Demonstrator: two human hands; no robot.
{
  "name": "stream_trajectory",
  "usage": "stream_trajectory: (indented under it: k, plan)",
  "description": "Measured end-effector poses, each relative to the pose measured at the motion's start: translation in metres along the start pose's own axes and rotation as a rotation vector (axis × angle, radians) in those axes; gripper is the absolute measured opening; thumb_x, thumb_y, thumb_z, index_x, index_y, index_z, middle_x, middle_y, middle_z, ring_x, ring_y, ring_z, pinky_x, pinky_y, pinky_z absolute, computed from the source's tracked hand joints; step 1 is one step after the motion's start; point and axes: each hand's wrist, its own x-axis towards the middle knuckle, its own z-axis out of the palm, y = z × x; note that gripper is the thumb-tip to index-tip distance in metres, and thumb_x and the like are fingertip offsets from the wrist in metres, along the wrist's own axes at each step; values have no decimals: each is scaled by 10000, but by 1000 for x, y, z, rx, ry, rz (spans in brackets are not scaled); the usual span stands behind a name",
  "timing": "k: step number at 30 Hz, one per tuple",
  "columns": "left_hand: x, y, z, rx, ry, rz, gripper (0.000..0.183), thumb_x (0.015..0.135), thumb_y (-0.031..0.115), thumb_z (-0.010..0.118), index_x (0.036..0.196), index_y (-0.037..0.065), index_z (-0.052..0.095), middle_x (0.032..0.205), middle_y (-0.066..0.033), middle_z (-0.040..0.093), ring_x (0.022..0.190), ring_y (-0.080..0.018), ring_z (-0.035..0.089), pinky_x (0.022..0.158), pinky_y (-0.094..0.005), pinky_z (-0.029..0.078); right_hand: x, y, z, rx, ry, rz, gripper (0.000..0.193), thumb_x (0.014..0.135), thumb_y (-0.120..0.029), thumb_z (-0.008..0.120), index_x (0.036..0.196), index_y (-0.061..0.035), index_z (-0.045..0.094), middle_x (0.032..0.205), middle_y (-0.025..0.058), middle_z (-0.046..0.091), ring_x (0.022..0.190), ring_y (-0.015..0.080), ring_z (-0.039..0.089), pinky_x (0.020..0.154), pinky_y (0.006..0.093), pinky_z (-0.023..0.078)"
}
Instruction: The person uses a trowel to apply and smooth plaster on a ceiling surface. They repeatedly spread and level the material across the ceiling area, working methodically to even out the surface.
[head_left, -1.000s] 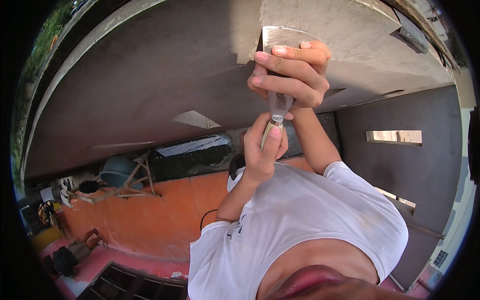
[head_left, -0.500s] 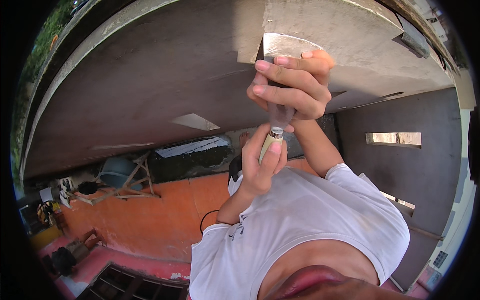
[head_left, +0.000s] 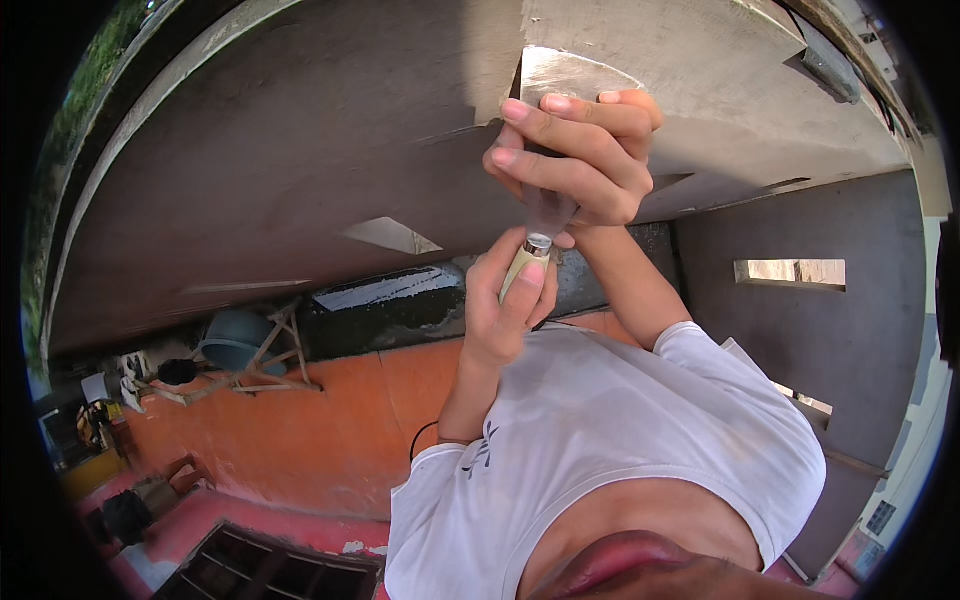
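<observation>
Both grips clenched: right hand (head_left: 580,160) around clear glass bulb (head_left: 548,212), left hand (head_left: 505,300) on its cream socket (head_left: 522,268). Fragile, light, slippery, I judge; hold at the widest glass.

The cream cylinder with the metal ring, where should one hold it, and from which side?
Hold the cream cylinder around its shaft, below the metal ring, coming from below as the left hand does. Its ringed end points up into the clear piece, which the right hand holds.
</observation>
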Motion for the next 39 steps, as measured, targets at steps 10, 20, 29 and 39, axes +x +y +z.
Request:
stream_trajectory:
  k: [10, 20, 29, 39]
  plan:
    - [2, 5, -6, -7, -15, -7, 403, 985, 305, 459, 1125, -52, 583, 509, 22, 425, 439, -36, 331, 442, -230, 242, 1, -3, 4, -41, 0, -7, 245, 712, -91, 803, 803, -286, 687, 919, -97, 750, 885, 112, 603, 814, 312, 392]
    - [3, 28, 8, 36, 27, -19, 377, 972, 268, 454, 1140, -44, 583, 524, 19, 440, 459, -48, 355, 454, -243, 262, 18, -2, 14, 23, 73, 14, 253, 682, -76, 773, 788, -277, 664, 898, -98, 747, 865, 129, 592, 793, 313, 410]
    - [1, 31, 11, 105, 39, -4, 398, 987, 289, 461, 1154, -55, 569, 532, 20, 442, 462, -51, 358, 466, -239, 271, 21, -2, 19, 44, 111, 15, 285, 654, -43, 783, 804, -259, 673, 904, -86, 750, 884, 135, 601, 796, 331, 411]
    - [6, 40, 16, 81, 15, 19, 430, 1006, 337, 440, 1163, -45, 560, 529, 21, 432, 451, -45, 339, 452, -232, 247, 39, -2, 22, 68, 173, 63, 235, 613, -87, 796, 674, -283, 683, 879, -125, 737, 811, 100, 578, 735, 300, 373]
